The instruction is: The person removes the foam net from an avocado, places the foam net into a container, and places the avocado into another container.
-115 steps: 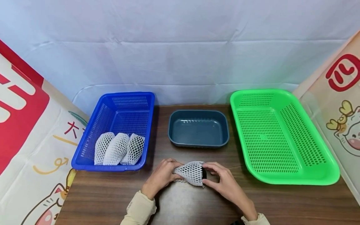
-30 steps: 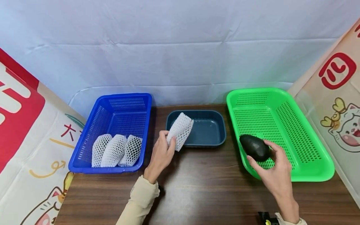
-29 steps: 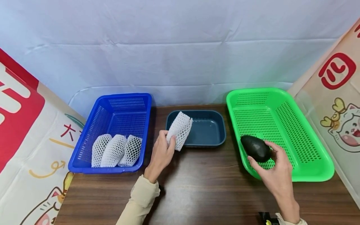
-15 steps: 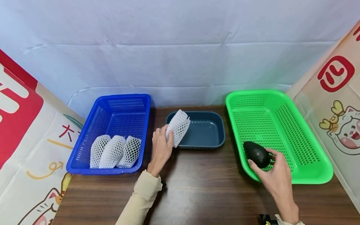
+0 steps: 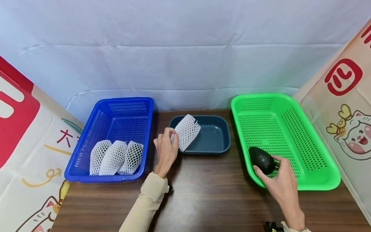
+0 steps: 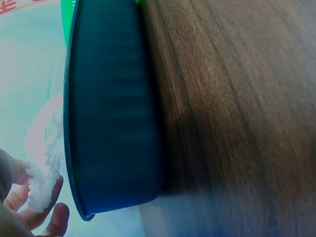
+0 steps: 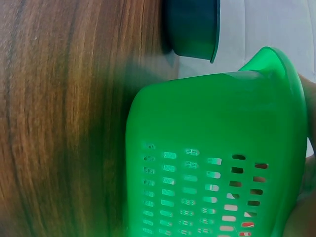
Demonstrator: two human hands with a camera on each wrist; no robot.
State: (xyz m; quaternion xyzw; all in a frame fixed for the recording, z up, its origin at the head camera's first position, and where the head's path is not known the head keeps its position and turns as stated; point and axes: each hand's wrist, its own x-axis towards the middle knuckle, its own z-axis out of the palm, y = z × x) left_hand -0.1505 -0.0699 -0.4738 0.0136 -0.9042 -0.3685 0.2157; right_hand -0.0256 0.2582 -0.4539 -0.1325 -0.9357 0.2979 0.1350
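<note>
In the head view my left hand (image 5: 166, 146) pinches a white foam net sleeve (image 5: 187, 132) by its near end. The sleeve hangs over the left part of a dark blue-grey tray (image 5: 228, 135). In the left wrist view the fingers and the netting (image 6: 42, 185) show beyond the tray's rim. My right hand (image 5: 281, 180) grips a dark, smooth avocado (image 5: 261, 160), thumb on the near side and fingers on the right. It is low at the near left corner of a green basket (image 5: 321, 185). The basket wall hides most of that hand in the right wrist view.
A blue basket (image 5: 149, 129) stands on the left, with three net-wrapped fruits (image 5: 113, 158) at its near end. All containers sit on a brown wooden table (image 5: 208, 193). A pale cloth wall (image 5: 185, 64) rises behind, with printed panels on both sides.
Both hands were on the netted avocado at the table's middle; it is now out of its sleeve. The sleeve moved to the tray and the avocado right, then slightly lower in the green basket.
</note>
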